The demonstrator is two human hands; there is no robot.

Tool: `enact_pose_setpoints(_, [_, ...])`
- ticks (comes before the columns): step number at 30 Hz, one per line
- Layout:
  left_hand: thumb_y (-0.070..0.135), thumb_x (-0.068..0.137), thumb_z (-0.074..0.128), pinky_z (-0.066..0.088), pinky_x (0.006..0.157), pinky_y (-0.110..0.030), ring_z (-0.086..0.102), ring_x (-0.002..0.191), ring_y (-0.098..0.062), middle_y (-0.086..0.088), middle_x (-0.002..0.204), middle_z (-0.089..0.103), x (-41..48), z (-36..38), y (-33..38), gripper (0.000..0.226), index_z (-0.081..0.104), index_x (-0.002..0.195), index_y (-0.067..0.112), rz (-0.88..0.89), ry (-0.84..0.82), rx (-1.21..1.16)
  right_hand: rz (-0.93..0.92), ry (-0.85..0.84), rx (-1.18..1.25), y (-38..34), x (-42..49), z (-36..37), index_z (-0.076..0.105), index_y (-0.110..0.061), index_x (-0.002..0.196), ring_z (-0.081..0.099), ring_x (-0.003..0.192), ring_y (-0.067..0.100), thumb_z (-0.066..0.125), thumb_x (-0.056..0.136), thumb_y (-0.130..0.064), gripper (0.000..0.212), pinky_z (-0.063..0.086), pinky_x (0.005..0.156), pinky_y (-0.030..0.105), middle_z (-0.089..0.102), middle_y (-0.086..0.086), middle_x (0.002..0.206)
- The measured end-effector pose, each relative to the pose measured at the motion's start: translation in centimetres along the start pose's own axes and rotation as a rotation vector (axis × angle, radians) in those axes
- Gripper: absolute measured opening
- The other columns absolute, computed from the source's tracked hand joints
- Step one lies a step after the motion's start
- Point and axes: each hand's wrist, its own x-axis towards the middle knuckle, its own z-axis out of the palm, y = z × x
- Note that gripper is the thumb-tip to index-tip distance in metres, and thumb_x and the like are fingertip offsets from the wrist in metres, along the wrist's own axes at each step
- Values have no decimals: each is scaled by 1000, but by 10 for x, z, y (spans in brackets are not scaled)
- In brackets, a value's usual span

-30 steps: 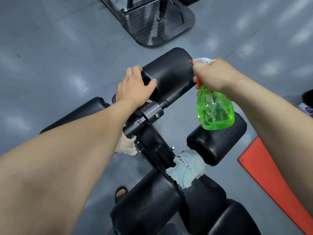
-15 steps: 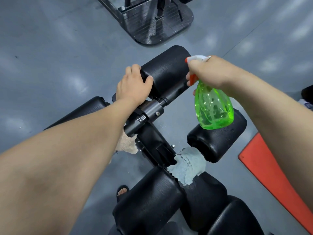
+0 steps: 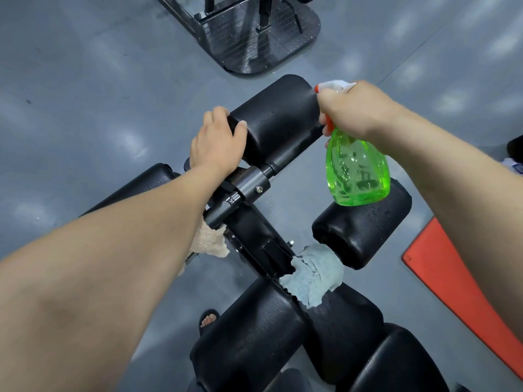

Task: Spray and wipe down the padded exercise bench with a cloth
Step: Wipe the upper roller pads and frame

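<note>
The black padded bench fills the lower middle, with a far roller pad (image 3: 278,120), a right roller pad (image 3: 365,230) and near pads (image 3: 249,332). My left hand (image 3: 216,141) rests on the near end of the far roller pad, fingers curled over it. My right hand (image 3: 358,110) grips the neck of a green spray bottle (image 3: 355,171), its white and orange nozzle pointing left at the far roller. A light blue cloth (image 3: 314,275) lies at the bench's middle joint. A beige cloth (image 3: 209,241) hangs below my left forearm, partly hidden.
A black metal machine base (image 3: 254,32) stands on the grey floor ahead. An orange mat (image 3: 452,281) lies at the right. A sandalled foot (image 3: 209,319) shows beside the bench's left side. A dark object sits at the far right edge.
My right hand has shifted the spray bottle a little left, bringing the nozzle closer to the far roller pad. My left hand stays on the roller.
</note>
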Motion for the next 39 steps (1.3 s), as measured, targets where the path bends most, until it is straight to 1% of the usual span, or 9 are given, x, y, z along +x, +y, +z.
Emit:
enact_pose_setpoints(3, [51,89,47,37,84,-38,56,105,-28,1,128,51,-1,0,0,48,46,128,24,16,-14,5,15,27,-30,3,5,-6,65,-12,115,67,64,15,38,93,-29,39,52,73,32,75,8,104])
enact_pose_setpoints(7, [46,94,47,36,83,-37,57,106,-29,0,130,51,0,0,-3,42,46,128,23,22,-1,3,34,10,-36,6,5,-8,64,-10,101,73,82,33,40,93,-34,35,54,73,35,75,9,87])
enact_pose_setpoints(11, [50,96,45,35,85,-37,57,110,-27,1,132,51,1,1,-2,43,47,128,22,12,8,-16,-17,-109,-32,3,-2,-5,60,-5,98,67,58,11,39,96,-32,34,56,79,39,75,10,99])
enact_pose_setpoints(17, [47,100,43,37,88,-39,57,112,-28,0,134,50,1,1,-3,39,47,129,21,5,16,-16,-48,-152,-92,2,-10,2,62,-3,97,65,63,17,40,97,-33,37,59,82,44,73,4,77])
enact_pose_setpoints(23, [51,92,48,35,86,-36,56,111,-26,1,135,50,0,2,-2,49,46,132,22,29,6,0,-43,-99,-47,3,-6,0,60,1,102,64,57,9,39,97,-31,38,57,91,47,75,11,102])
enact_pose_setpoints(27, [47,99,44,35,86,-37,57,111,-27,1,135,50,2,2,-3,39,47,129,22,8,20,-21,-11,-7,3,8,1,-4,63,-7,94,68,65,18,40,92,-30,32,60,85,48,72,6,84])
enact_pose_setpoints(31, [51,90,49,36,84,-36,53,100,-20,5,131,49,0,2,-2,46,46,127,24,29,6,-18,-8,30,19,11,4,-8,63,-4,105,64,53,6,38,94,-29,37,50,70,33,75,9,103])
enact_pose_setpoints(36, [48,96,47,36,86,-38,58,107,-24,3,134,49,3,4,-7,40,46,127,23,38,19,-38,20,-70,-13,10,1,-3,66,-7,93,73,84,35,41,91,-33,37,59,86,48,76,8,83])
enact_pose_setpoints(39, [50,94,46,37,86,-38,58,105,-24,4,132,49,3,5,-6,42,46,127,24,33,17,-33,-20,-153,-5,9,-3,-1,63,-3,98,73,74,21,40,94,-33,38,57,92,54,77,6,88])
